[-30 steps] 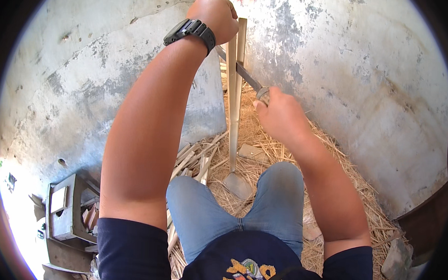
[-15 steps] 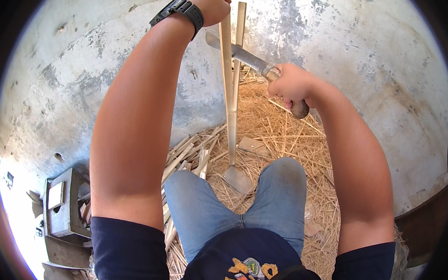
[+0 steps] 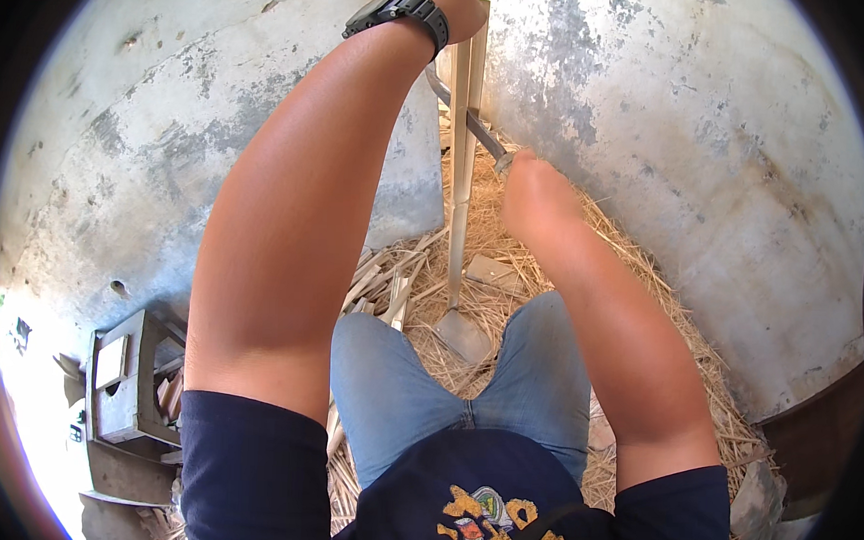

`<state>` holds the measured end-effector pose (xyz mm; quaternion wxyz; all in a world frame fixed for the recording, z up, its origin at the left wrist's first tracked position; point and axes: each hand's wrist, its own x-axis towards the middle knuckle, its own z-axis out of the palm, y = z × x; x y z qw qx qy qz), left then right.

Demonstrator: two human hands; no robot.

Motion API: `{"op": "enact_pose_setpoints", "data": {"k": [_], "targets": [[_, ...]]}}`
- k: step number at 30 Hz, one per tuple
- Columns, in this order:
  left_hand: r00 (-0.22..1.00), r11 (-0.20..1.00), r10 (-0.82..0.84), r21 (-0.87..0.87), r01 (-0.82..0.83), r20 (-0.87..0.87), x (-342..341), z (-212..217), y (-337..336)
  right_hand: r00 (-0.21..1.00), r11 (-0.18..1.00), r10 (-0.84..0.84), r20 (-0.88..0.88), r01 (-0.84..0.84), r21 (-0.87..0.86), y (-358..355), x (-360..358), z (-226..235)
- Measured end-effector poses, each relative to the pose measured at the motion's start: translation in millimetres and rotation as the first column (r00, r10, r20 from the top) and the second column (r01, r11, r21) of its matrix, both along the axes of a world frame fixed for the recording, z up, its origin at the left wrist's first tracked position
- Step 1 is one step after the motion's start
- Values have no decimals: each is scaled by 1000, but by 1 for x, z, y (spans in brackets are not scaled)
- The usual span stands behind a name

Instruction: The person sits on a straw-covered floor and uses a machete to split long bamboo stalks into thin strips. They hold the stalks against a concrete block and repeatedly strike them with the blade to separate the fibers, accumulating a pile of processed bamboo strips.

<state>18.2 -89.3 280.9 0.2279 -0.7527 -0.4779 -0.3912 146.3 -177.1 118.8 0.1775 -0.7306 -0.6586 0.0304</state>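
Note:
My left hand (image 3: 457, 6), with a black watch (image 3: 399, 8) on its wrist, grips the top of a pale upright wooden stick (image 3: 459, 166) at the frame's top edge; the fingers are mostly cut off. The stick's foot rests on a flat grey stone (image 3: 464, 336) between my knees. My right hand (image 3: 535, 193) is closed on the handle of a long metal blade (image 3: 473, 122). The blade slants up to the left and meets the stick just under my left hand.
Dry straw (image 3: 537, 274) covers the ground ahead, with split wooden strips (image 3: 384, 287) and a small flat block (image 3: 494, 270) on it. Weathered concrete walls (image 3: 702, 165) close in ahead. A grey slatted box (image 3: 124, 383) stands at my left.
My right hand lifted the blade, then came back down and slightly left along the stick. My left arm has stretched further up, so the hand is now at the top edge.

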Motion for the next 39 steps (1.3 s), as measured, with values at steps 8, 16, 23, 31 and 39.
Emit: {"op": "enact_pose_setpoints", "data": {"k": [8, 16, 23, 31, 39], "targets": [[997, 996, 68, -60, -69, -29, 12, 3, -23, 1000, 999, 7, 20, -6, -33, -5, 10, -40], [999, 1000, 9, 18, -9, -34, -2, -4, -26, 980, 922, 151, -127, -186, -339, 5, 35, 6], [999, 999, 8, -33, -9, -44, -7, -4, -11, 725, 871, 29, -689, -356, -338, 24, 68, -13], [999, 997, 34, -77, -32, 36, -14, 2, -14, 988, 997, 74, 135, -69, -43, 18, 5, -43], [992, 998, 47, -38, -43, 114, -46, -3, 5, 982, 952, 70, -176, -118, -283, 39, 9, -135]]}}
